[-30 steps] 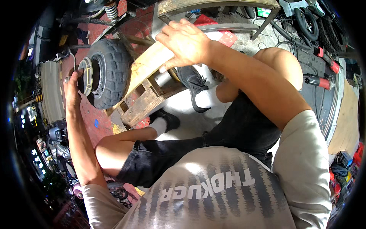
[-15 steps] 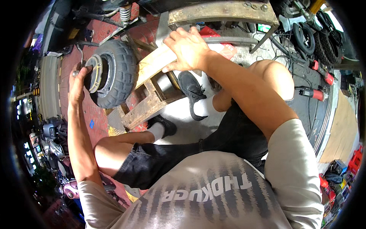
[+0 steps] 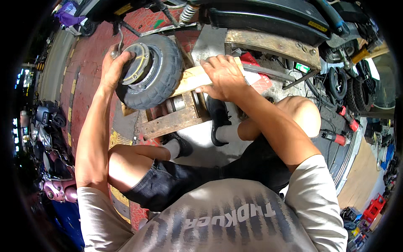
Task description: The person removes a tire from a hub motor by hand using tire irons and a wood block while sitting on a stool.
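A small wheel with a knobbly black tyre [image 3: 170,80] and a round dark hub [image 3: 138,63] is tilted on a low wooden frame [image 3: 170,122]. My left hand [image 3: 112,69] is closed around the hub's outer end, thumb on the hub, beside a short axle end and a cable [image 3: 121,35]. A pale wooden board [image 3: 191,80] lies with one end against the tyre. My right hand [image 3: 222,77] grips that board from above, fingers over its far edge and thumb at the near edge. The board's tip shows beyond my fingers.
Close behind the wheel stands a vehicle with a coil spring [image 3: 189,13]. A worn wooden bench [image 3: 273,48] is at the far right, with loose tyres [image 3: 338,82], cables and red power tools [image 3: 336,137] nearby. My shoes [image 3: 218,119] are beside the frame.
The whole view has shifted, so the wheel, board and both hands appear farther right and lower. Both hands keep their hold, and the board stays against the tyre.
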The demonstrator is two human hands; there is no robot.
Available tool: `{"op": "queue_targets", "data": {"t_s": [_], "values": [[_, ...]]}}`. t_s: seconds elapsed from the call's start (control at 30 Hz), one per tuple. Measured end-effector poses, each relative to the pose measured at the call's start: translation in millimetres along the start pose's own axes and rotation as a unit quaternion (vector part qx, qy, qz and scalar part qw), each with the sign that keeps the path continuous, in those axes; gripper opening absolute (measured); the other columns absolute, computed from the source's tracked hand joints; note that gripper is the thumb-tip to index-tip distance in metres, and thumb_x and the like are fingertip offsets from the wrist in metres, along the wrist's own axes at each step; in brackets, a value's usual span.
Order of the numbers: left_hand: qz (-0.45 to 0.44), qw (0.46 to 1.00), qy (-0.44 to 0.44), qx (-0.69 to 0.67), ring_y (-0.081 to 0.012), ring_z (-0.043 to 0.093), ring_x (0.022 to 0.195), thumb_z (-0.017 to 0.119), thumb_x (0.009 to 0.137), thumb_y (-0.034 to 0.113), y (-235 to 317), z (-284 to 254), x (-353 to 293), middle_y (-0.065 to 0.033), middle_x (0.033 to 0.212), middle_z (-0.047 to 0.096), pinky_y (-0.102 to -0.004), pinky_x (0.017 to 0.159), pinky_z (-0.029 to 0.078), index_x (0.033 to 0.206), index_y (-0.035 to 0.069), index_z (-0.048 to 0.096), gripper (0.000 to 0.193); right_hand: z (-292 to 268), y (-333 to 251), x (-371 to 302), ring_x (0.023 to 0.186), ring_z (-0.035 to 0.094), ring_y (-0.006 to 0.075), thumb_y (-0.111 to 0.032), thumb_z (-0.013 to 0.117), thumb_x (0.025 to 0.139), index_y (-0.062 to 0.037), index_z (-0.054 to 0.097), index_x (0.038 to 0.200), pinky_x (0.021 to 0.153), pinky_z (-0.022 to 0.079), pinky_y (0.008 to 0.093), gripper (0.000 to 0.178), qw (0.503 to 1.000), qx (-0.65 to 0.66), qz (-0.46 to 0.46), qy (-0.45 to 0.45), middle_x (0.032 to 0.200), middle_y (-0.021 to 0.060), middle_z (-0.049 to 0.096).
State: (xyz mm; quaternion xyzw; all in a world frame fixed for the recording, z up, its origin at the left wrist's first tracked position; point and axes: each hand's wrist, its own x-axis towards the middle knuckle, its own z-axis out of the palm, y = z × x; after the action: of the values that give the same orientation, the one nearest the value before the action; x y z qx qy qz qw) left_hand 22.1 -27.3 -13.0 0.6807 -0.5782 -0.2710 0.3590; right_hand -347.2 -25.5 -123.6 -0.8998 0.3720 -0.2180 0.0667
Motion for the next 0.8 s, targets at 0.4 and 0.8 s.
{"op": "queue_targets", "data": {"t_s": [0.4, 0.8], "values": [[-0.049, 0.997, 0.053, 0.019, -0.0231, 0.068, 0.096, 0.076, 0.082, 0.039, -4.4, 6.9, 7.0, -0.0136, 0.105, 0.073, -0.0363, 0.089, 0.052, 0.116, 0.001, 0.067, 0.052, 9.1, 5.5, 17.9, 0.122, 0.057, 0.0398, -0.069, 0.078, 0.077, -0.0007, 0.063, 0.142, 0.112, 0.039, 0.0526, 0.095, 1.000, -0.011, -0.008, 0.018, 0.125, 0.0187, 0.065], [-0.078, 0.991, 0.083, 0.064, -0.0338, 0.071, 0.110, 0.079, 0.080, 0.043, 18.6, 13.5, 1.4, -0.0245, 0.117, 0.074, -0.0423, 0.098, 0.053, 0.128, -0.001, 0.063, 0.067, 7.7, -5.9, 15.9, 0.122, 0.057, 0.0361, -0.063, 0.081, 0.077, -0.0003, 0.066, 0.137, 0.113, 0.037, 0.0540, 0.088, 1.000, -0.008, 0.010, 0.023, 0.123, 0.0161, 0.067]]}}
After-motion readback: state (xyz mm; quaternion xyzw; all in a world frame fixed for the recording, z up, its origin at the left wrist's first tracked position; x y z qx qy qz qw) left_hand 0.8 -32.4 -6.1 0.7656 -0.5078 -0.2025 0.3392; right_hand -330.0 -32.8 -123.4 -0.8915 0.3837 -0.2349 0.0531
